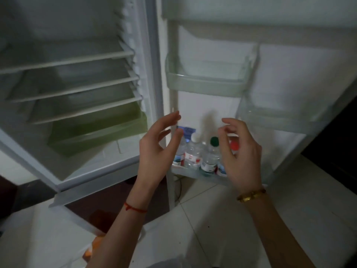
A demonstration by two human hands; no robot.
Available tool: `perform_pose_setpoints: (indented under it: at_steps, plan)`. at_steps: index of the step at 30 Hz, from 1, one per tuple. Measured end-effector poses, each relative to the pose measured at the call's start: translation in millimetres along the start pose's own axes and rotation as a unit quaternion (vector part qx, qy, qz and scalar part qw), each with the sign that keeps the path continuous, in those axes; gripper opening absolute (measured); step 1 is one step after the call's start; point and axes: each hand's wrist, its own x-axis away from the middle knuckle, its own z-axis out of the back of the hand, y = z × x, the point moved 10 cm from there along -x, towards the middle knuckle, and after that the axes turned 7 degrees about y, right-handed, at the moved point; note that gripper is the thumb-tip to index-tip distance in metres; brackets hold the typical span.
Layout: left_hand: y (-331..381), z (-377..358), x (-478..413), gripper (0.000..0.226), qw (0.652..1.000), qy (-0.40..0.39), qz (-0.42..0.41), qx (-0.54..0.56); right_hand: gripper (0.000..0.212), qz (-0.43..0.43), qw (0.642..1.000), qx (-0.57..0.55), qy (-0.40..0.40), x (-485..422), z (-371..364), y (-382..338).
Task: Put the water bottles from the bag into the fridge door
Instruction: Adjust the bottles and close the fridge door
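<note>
Red-capped bottle [234, 145] half hidden behind right hand [241, 155]; labels [190, 157] blurred, unreadable.

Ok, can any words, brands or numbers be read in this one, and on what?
No text is readable.
Labels on the water bottles: red, blue and white print, too blurred to read.
Blue pack behind them: pale marks, too blurred to read.
Fridge door: no writing visible.
</note>
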Motion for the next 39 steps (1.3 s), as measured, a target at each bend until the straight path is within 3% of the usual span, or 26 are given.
perform_pose_setpoints:
  at_steps: [13, 21, 29, 35, 39]
  plan:
    - [68, -166, 40, 0.036, 0.996, -0.065, -0.039, 0.044, 0.03, 0.032, 0.994, 0.005, 0.106, -51, 147, 58]
    - [97, -241, 63, 0.034, 0.993, -0.055, -0.103, -0.029, 0.048, 0.01, 0.988, 0.052, 0.147, -81, 212, 122]
    - [98, -282, 74, 0.035, 0.984, -0.014, -0.125, -0.124, 0.064, -0.081, 0.994, 0.047, 0.058, -121, 212, 182]
    - [90, -294, 78, 0.037, 0.976, -0.001, -0.112, -0.184, 0.064, -0.091, 0.996, -0.001, 0.006, -128, 193, 193]
    - [91, -297, 83, 0.037, 0.974, 0.001, -0.1, -0.205, 0.066, -0.09, 0.995, -0.036, 0.012, -125, 190, 193]
